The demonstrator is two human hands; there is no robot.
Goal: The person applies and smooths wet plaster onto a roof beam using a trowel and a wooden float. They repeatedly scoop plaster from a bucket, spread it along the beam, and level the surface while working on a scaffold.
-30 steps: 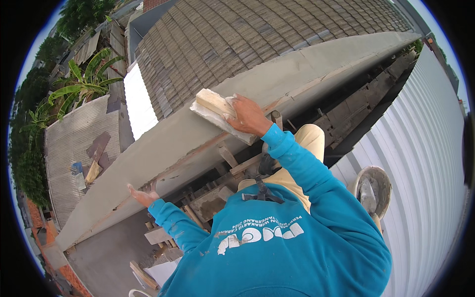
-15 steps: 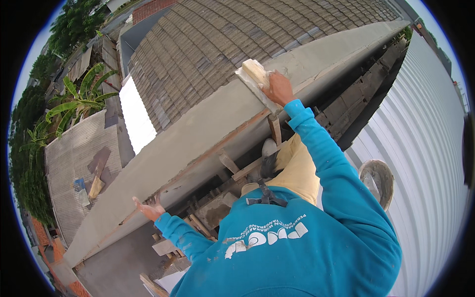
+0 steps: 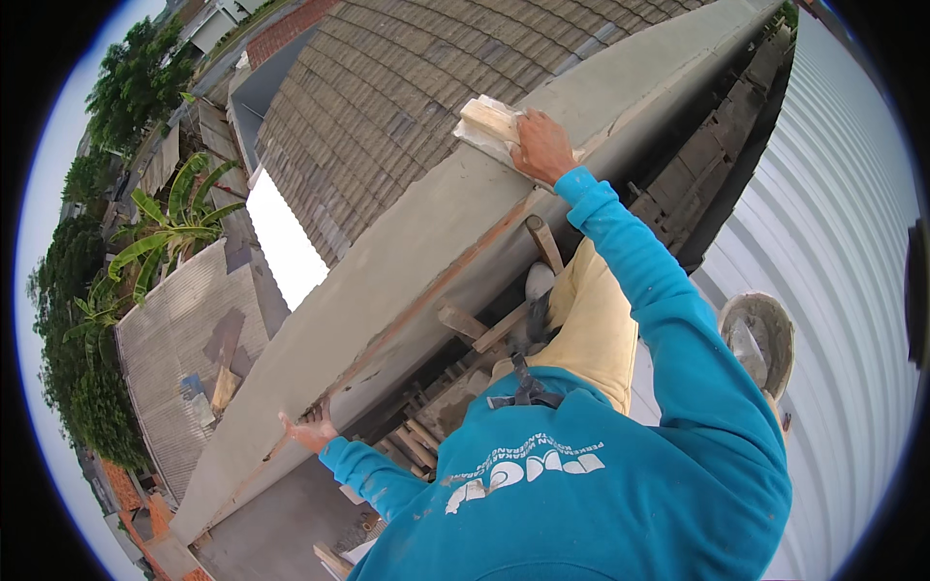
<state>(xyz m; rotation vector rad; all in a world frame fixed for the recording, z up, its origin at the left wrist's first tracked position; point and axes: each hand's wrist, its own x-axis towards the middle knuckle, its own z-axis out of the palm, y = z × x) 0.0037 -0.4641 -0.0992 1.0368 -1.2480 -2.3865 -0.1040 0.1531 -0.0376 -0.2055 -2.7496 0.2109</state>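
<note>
Right arm (image 3: 668, 290): extended forward, angled leftward, elbow slightly bent. Right wrist (image 3: 560, 173) roughly in line with forearm. Right hand (image 3: 545, 145): back facing up, fingers (image 3: 526, 129) curled in a firm grip. Left arm (image 3: 378, 476): lower, reaching forward and left. Left hand (image 3: 311, 429): unclenched, left fingers (image 3: 324, 412) spread.

Since a second ago, my right hand (image 3: 544, 147) has carried the wooden float (image 3: 490, 120) along the grey ledge (image 3: 387, 281) from mid-frame to the upper middle. My view has shifted too: my left hand (image 3: 310, 429) sits lower and the bucket (image 3: 781, 334) higher, nearer the right rim of the frame.
</note>
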